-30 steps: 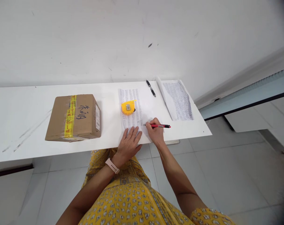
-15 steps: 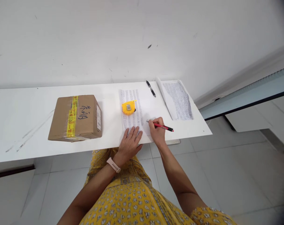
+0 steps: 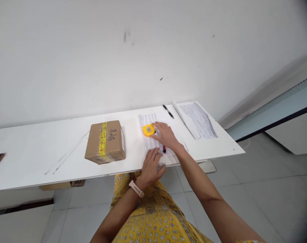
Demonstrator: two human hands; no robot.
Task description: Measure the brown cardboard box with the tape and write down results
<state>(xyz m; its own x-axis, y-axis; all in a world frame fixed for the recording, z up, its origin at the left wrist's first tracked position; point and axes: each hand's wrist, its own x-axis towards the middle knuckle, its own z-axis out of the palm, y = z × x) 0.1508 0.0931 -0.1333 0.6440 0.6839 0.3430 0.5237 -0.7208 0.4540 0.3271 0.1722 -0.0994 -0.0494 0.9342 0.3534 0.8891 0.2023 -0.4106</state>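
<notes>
My left hand (image 3: 151, 166) lies flat with outstretched fingers on the lower part of a handwritten sheet of paper (image 3: 149, 143), at the table's front edge. On the same sheet sits a yellow tape measure (image 3: 148, 130). My right hand (image 3: 166, 135) reaches to its right side, thumb and fingers apart around that edge; whether they press on it I cannot tell. Under the right hand, a red and black pen (image 3: 164, 149) rests on the paper, partly hidden.
A taped cardboard box (image 3: 105, 141) stands left of the sheet on the white table (image 3: 67, 145). Behind and to the right lie a black pen (image 3: 168, 111) and an open notebook (image 3: 197, 121) with dense writing. A wall runs along the back.
My right hand has let go of the red pen and moved up and left to the tape measure. My left hand stays on the paper. The view has shifted.
</notes>
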